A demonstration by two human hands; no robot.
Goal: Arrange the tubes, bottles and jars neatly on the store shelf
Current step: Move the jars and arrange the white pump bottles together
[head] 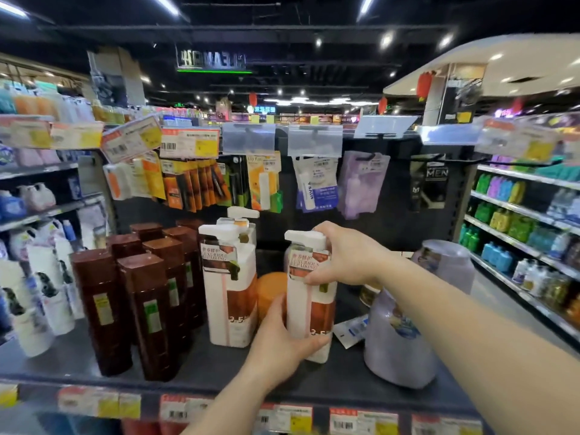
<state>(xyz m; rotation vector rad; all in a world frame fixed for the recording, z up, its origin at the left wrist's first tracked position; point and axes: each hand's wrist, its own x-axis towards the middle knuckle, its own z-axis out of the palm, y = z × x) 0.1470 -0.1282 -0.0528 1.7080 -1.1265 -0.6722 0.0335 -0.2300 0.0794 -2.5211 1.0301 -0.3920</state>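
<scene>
A white-and-brown pump bottle (309, 304) stands upright on the dark shelf (194, 362) near its middle. My left hand (284, 343) grips its base from the left, and my right hand (342, 255) grips its upper body just below the pump. Two matching pump bottles (230, 287) stand one behind the other just to the left. Several tall brown bottles (147, 296) stand in rows further left. An orange jar (271, 291) sits behind, between the pump bottles.
Two lilac jars, one at the front (398, 346) and one behind (445, 265), stand at the right of the shelf, with a small flat packet (351, 329) lying beside them. Carded items (263, 183) hang on pegs above. Price tags (292, 419) line the front edge.
</scene>
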